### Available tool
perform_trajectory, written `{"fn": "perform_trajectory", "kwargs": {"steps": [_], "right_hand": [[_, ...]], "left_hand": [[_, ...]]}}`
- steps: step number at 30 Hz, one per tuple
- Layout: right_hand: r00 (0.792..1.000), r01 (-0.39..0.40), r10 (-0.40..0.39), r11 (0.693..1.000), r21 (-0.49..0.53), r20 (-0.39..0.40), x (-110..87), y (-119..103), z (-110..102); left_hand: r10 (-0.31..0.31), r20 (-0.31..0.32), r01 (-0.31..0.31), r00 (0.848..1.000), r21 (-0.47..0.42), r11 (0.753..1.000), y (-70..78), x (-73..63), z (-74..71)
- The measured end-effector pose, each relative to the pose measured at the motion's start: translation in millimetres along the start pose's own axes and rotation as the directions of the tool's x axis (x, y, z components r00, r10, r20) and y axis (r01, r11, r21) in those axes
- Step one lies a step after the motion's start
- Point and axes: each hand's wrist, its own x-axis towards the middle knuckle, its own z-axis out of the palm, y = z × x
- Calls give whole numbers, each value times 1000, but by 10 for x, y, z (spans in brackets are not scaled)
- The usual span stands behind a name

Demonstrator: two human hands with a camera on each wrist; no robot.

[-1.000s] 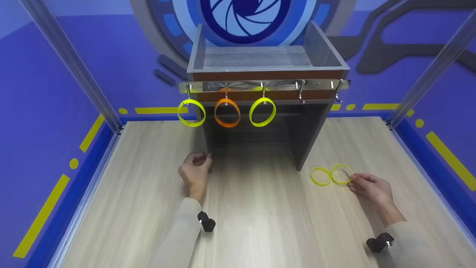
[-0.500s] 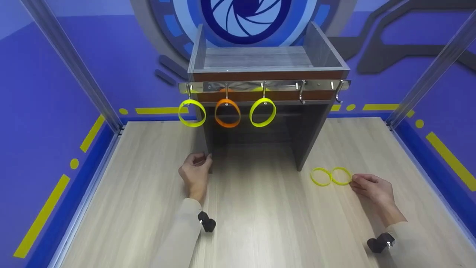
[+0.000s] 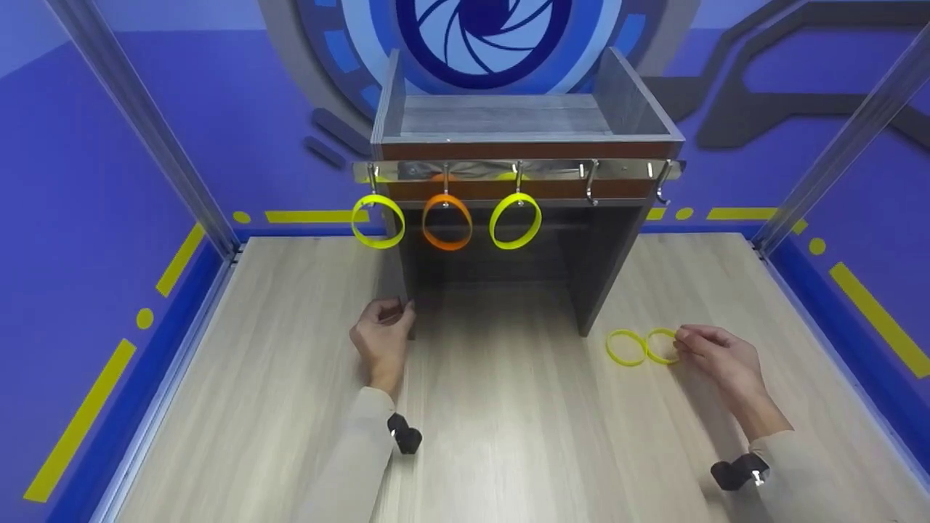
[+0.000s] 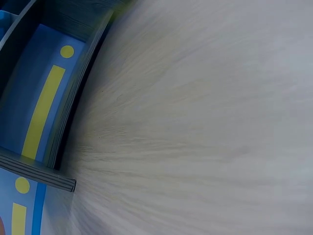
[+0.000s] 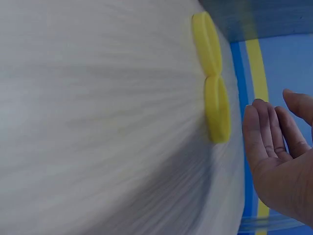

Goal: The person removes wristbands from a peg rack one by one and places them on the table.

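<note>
Two yellow rings lie side by side on the table right of the shelf: a left ring [image 3: 625, 347] and a right ring [image 3: 660, 346]. My right hand [image 3: 719, 356] is just above the right ring and overlaps its edge in the head view. In the right wrist view this hand [image 5: 279, 152] has extended fingers, the thumb apart, and a gap between it and the rings. Beside the left side panel [image 3: 408, 290] of the grey shelf, my left hand [image 3: 383, 338] stays with loosely curled fingers, and no object shows in it.
A metal hook rail [image 3: 552, 171] runs across the shelf front. On its left hooks hang a yellow ring [image 3: 378, 245], an orange ring [image 3: 447, 247] and another yellow ring [image 3: 516, 245]; two right hooks are bare. Blue walls [image 3: 109, 181] enclose the table.
The right ring, tilted up at my right fingertips a second ago, now lies flat beside the other. My right hand has let go, risen a little and moved left. The left hand stays put.
</note>
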Motion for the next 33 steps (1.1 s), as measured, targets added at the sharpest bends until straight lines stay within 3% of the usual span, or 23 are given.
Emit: {"fn": "perform_trajectory", "kwargs": {"steps": [9, 17, 33], "right_hand": [[987, 134, -142, 986, 98, 80, -118, -279, 311], [973, 177, -197, 971, 160, 118, -244, -533, 603], [937, 302, -319, 944, 131, 142, -412, -894, 1043]], "left_hand": [[-4, 19, 3, 1000, 19, 1000, 8, -4, -5], [-31, 40, 31, 999, 10, 999, 5, -8, -18], [11, 30, -11, 999, 11, 1000, 0, 2, -15]]}}
